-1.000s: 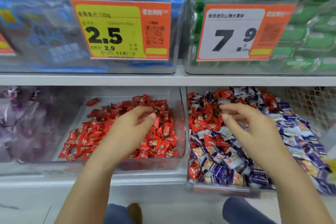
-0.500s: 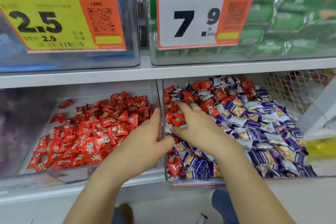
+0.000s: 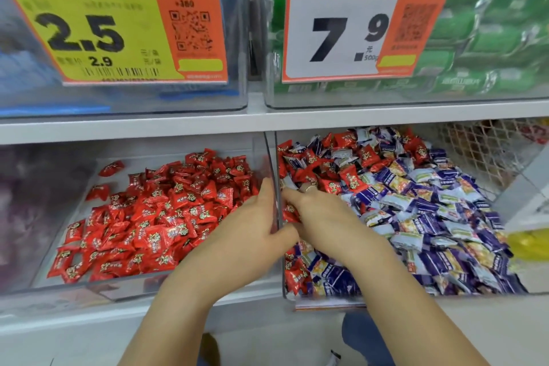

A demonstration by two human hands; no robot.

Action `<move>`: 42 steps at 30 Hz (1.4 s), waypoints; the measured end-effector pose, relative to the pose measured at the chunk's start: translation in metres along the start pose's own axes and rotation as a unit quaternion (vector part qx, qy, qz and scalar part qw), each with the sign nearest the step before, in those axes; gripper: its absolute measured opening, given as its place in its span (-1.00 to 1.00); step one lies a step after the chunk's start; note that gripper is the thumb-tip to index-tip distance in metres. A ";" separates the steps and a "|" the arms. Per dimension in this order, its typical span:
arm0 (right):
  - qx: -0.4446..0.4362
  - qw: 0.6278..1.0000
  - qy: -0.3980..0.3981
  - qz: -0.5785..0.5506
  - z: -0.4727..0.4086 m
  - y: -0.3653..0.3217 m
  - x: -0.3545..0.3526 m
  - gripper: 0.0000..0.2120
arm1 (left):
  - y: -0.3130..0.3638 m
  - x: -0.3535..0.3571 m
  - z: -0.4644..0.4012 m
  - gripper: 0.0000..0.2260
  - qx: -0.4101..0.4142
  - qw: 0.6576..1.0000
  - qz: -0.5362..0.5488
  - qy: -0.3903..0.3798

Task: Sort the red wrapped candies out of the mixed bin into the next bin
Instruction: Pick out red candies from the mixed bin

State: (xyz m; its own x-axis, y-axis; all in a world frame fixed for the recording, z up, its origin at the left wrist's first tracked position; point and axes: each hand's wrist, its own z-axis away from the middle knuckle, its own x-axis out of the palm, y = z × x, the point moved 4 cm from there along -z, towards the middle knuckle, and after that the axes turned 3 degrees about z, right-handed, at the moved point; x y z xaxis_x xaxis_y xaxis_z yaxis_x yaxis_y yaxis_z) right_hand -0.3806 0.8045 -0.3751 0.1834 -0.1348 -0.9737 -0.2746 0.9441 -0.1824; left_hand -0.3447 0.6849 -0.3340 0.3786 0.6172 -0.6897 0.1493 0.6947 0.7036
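The left clear bin (image 3: 98, 287) holds a pile of red wrapped candies (image 3: 166, 217). Beside it, the mixed bin (image 3: 487, 288) is full of purple and white candies (image 3: 430, 217), with red ones (image 3: 350, 178) mostly at its back left. My left hand (image 3: 252, 229) lies in the red bin against the clear dividing wall (image 3: 271, 157), fingers straight, thumb reaching over the wall. My right hand (image 3: 323, 217) is in the mixed bin's left edge, just across that wall. Its fingers curl round red candies (image 3: 289, 212) there. The two hands nearly touch.
A white shelf board (image 3: 386, 116) hangs low over both bins. On it stand clear bins with price tags 2.5 (image 3: 113, 27) and 7.9 (image 3: 350, 27). A bin of dark purple packets (image 3: 35, 202) sits far left, a wire mesh (image 3: 481, 151) far right.
My left hand slid from the middle of the red bin to the dividing wall. My right hand dropped into the mixed bin and moved left to that wall, closing on red candies.
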 end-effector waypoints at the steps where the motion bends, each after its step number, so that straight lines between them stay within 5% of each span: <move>1: -0.015 1.000 0.008 -0.012 0.006 0.002 -0.004 -0.57 | 0.001 0.000 0.000 -0.49 0.003 1.000 0.005 -0.005; 5: -0.027 0.993 0.082 -0.076 0.033 0.019 -0.037 -0.86 | 0.000 -0.003 -0.001 -0.44 -0.001 1.000 -0.018 -0.010; 10: 0.023 0.973 0.172 -0.153 0.065 0.062 -0.065 -0.93 | 0.008 -0.006 0.001 -0.46 -0.009 0.998 -0.064 0.028; 13: 0.046 0.960 0.196 -0.195 0.081 0.083 -0.072 -0.96 | 0.019 -0.012 0.001 -0.42 0.012 0.978 -0.112 0.176; 16: 0.048 0.939 0.203 -0.273 0.092 0.094 -0.072 -0.96 | 0.047 -0.012 0.004 -0.55 0.096 0.948 -0.049 0.299; 19: 0.027 0.922 0.191 -0.336 0.096 0.095 -0.068 -0.94 | 0.065 0.016 -0.004 -0.62 0.135 0.963 0.043 0.230; 23: -0.021 0.912 0.161 -0.377 0.098 0.091 -0.061 -0.93 | 0.070 0.059 -0.022 -0.44 0.116 0.983 0.120 0.071; 27: -0.007 0.921 0.139 -0.364 0.098 0.094 -0.058 -0.87 | 0.068 0.059 -0.029 -0.76 0.114 0.978 0.160 0.075; 32: 0.080 0.931 0.175 -0.310 0.100 0.110 -0.060 -0.87 | 0.058 0.040 -0.027 -0.84 0.085 0.982 0.025 0.167; 39: 0.163 0.916 0.218 -0.294 0.104 0.125 -0.063 -0.94 | 0.053 0.060 -0.039 -0.87 -0.033 0.991 -0.095 0.086; 42: 0.162 0.917 0.231 -0.281 0.104 0.126 -0.064 -0.95 | 0.050 0.070 -0.049 -0.64 -0.077 0.986 -0.136 0.053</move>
State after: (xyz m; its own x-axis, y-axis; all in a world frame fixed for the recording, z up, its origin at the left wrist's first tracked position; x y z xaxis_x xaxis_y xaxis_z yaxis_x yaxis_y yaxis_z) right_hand -0.3291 0.9637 -0.3214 -0.2308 -0.6700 -0.7055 0.0488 0.7162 -0.6962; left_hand -0.3555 0.7807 -0.3558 0.2455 0.4302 -0.8687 0.0889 0.8824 0.4621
